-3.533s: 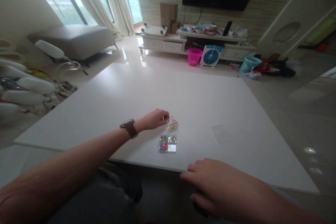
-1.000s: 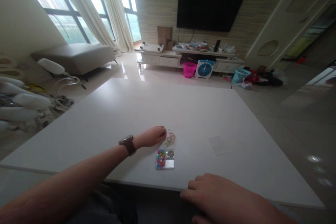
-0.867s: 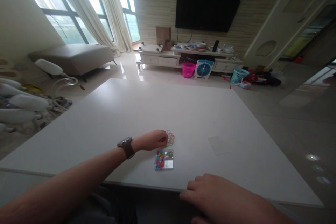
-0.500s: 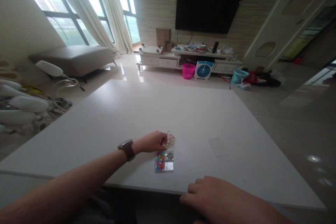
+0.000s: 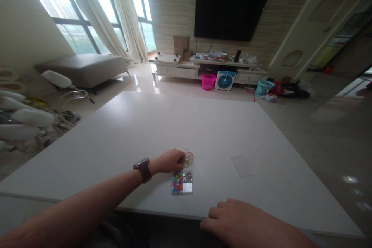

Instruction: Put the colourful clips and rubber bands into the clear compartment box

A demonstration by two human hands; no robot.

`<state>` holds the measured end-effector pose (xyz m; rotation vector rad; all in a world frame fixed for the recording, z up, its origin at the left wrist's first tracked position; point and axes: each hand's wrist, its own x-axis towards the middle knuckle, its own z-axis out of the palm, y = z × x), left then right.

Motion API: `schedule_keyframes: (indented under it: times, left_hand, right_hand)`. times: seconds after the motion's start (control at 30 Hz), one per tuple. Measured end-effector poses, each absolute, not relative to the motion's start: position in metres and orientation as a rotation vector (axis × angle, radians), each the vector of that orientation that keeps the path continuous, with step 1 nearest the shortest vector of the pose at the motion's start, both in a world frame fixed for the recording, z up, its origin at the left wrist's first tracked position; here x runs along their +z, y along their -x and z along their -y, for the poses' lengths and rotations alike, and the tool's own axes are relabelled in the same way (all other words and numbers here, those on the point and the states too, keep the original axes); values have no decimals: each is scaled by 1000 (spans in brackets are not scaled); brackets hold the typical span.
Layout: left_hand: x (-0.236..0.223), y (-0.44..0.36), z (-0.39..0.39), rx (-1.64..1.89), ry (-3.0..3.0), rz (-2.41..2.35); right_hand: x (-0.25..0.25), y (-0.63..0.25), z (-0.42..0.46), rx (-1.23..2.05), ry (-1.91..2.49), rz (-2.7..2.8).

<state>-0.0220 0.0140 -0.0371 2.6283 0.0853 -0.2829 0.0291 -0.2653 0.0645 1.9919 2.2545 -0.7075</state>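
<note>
My left hand [image 5: 173, 160], with a watch [image 5: 142, 166] on its wrist, reaches over the white table. Its fingers are curled together at the left side of a small pile of thin coloured rings or bands [image 5: 189, 159]; whatever they may grip is hidden. Just below lies a clear compartment box [image 5: 182, 192]. Bright multicoloured small pieces [image 5: 177, 186] fill its left side, and ring-shaped items [image 5: 188, 176] sit in its upper right compartment. At the near table edge rests my right hand [image 5: 238, 219], palm down, fingers loosely bent and slightly apart, with nothing visible in them.
A clear flat lid or sheet [image 5: 242, 165] lies on the white table [image 5: 186, 120] to the right. Beyond the table stand a pink basket [image 5: 208, 82], a blue-and-white fan [image 5: 225, 80] and a cluttered low cabinet [image 5: 177, 71]. White padded furniture parts [image 5: 31, 118] are at the left.
The view has tilted up slightly, so everything sits a little lower. My left hand's fingers have drawn closer together beside the ring pile. The right hand stays at the edge.
</note>
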Motion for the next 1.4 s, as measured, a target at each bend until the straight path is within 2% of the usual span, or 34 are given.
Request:
schedule_keyframes:
  times: [0.77,1.03,1.4]
  left_hand:
    - [-41,18,-9,-221,-2770,-146]
    - [-10,21,-9,-191,-2753,134]
    - [-5,26,9,-241,-2680,288]
  right_hand:
    - [66,-29,264,-730,-1971,-2233]
    - [67,-27,266,-698,-2000,-2241]
    - [70,-29,262,-754,-1955,-2205]
